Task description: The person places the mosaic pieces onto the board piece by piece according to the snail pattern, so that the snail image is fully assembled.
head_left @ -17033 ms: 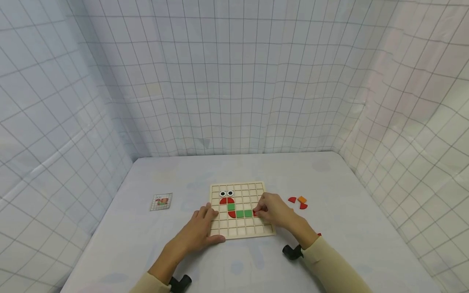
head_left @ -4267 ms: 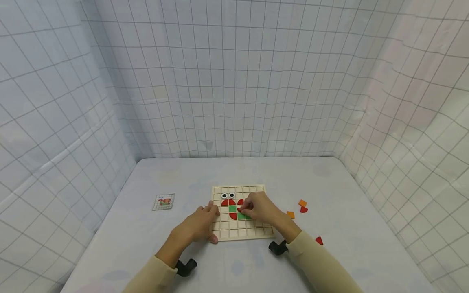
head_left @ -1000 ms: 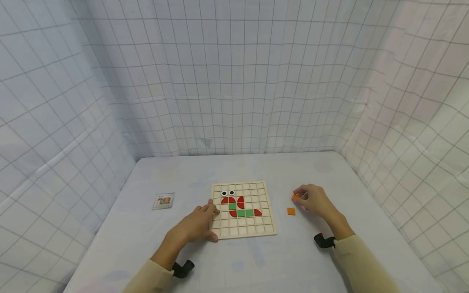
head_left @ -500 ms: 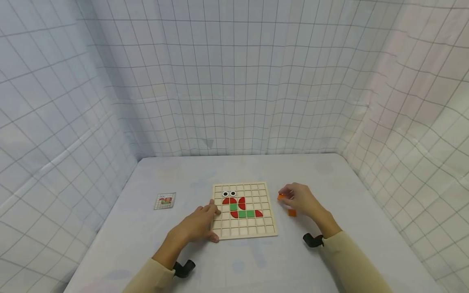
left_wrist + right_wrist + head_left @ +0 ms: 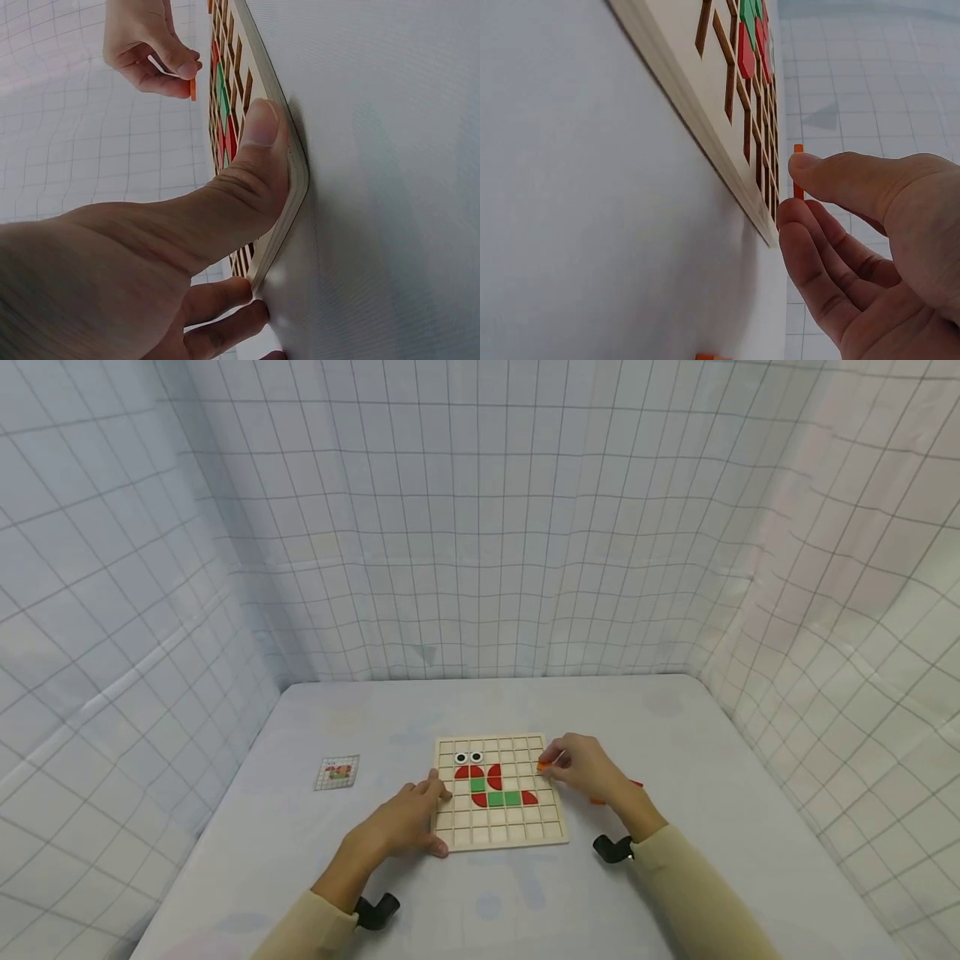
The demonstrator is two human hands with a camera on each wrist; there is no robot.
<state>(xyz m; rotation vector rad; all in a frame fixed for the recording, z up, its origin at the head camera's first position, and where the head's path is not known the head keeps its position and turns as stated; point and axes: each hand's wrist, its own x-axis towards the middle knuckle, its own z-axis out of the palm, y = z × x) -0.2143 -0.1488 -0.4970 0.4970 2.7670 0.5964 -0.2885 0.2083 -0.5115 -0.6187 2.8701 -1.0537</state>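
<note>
A pale wooden grid board (image 5: 498,835) lies mid-table. My left hand (image 5: 405,818) rests on its left side, the thumb (image 5: 262,124) pressing near the front corner and the fingers spread along the left edge. Two round eye pieces (image 5: 468,757), red quarter-circles (image 5: 495,777) and green squares (image 5: 496,798) sit in its cells. My right hand (image 5: 581,764) pinches an orange square tile (image 5: 799,191) between thumb and fingers, over the board's right edge. In the left wrist view, the tile (image 5: 193,90) stands on edge, close above the board.
A small grid card with a coloured picture (image 5: 337,772) lies left of the board. Right of the board, another orange tile (image 5: 597,801) and a red piece (image 5: 637,783) are partly hidden by my right wrist. White gridded sheets (image 5: 480,527) enclose the table's back and sides.
My right hand took the orange tile from the table and has moved left with it to the board's right edge. A red quarter-circle joined the board since 4.3 s ago. My left hand stayed put.
</note>
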